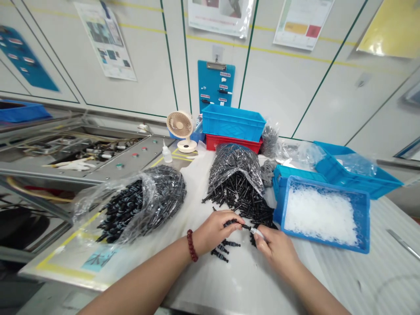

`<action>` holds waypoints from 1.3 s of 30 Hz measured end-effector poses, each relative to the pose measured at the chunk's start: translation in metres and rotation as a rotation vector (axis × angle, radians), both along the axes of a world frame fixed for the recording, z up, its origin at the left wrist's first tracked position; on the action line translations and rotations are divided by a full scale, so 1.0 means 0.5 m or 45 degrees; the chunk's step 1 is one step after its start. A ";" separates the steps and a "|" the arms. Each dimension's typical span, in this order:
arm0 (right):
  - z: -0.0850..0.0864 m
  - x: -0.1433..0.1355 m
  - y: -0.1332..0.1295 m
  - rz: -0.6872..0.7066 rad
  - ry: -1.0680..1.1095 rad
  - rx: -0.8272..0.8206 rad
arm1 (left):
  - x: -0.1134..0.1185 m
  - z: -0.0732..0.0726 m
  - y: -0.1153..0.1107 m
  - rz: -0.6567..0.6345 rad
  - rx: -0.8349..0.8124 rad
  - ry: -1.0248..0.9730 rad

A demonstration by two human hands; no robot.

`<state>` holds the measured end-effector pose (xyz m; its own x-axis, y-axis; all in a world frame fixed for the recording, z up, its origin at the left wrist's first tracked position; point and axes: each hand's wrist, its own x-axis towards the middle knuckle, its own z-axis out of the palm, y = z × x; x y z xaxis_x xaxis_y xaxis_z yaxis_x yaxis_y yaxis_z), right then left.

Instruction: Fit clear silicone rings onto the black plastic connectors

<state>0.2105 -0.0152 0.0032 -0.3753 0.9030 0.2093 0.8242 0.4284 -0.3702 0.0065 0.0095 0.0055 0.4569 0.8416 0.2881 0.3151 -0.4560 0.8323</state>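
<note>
My left hand, with a red bead bracelet at the wrist, is closed on a slim black rod-shaped part. My right hand pinches a small white piece that meets the right end of this part; its exact kind is unclear. Below my left hand lie several black parts with pale bands. Just beyond both hands, a heap of black rod-shaped parts spills from a clear plastic bag. To the right, a blue bin holds many small translucent white rings.
At left lies another clear bag of banded black parts. Behind stand a small fan, a dropper bottle and a blue crate on a red one. More blue bins are at back right. A metal machine bench adjoins left.
</note>
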 end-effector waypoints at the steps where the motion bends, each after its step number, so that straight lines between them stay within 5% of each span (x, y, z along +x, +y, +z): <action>1: -0.002 0.000 0.000 0.007 -0.036 0.018 | 0.001 -0.002 -0.001 -0.022 0.029 0.032; 6: -0.008 -0.002 -0.001 0.014 -0.193 0.080 | 0.001 -0.005 -0.007 -0.025 0.092 0.151; 11: -0.008 -0.002 -0.003 0.030 -0.250 0.079 | 0.000 -0.006 -0.006 0.037 -0.121 0.216; 15: -0.004 -0.003 -0.001 0.046 -0.233 -0.038 | 0.000 -0.004 -0.005 -0.025 0.023 0.238; 20: 0.007 -0.012 -0.002 0.079 -0.182 -0.226 | 0.005 -0.001 -0.011 -0.049 -0.083 0.282; 30: 0.006 -0.020 -0.011 -0.090 -0.357 -0.166 | 0.013 -0.010 -0.017 -0.061 0.035 0.379; 39: 0.008 -0.015 -0.008 0.095 -0.039 -0.272 | 0.002 -0.012 -0.002 -0.109 0.108 0.212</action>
<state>0.2031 -0.0191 0.0073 -0.4460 0.8950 0.0038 0.8055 0.4032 -0.4343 0.0073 0.0086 -0.0007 0.5730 0.7735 0.2709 0.4022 -0.5534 0.7293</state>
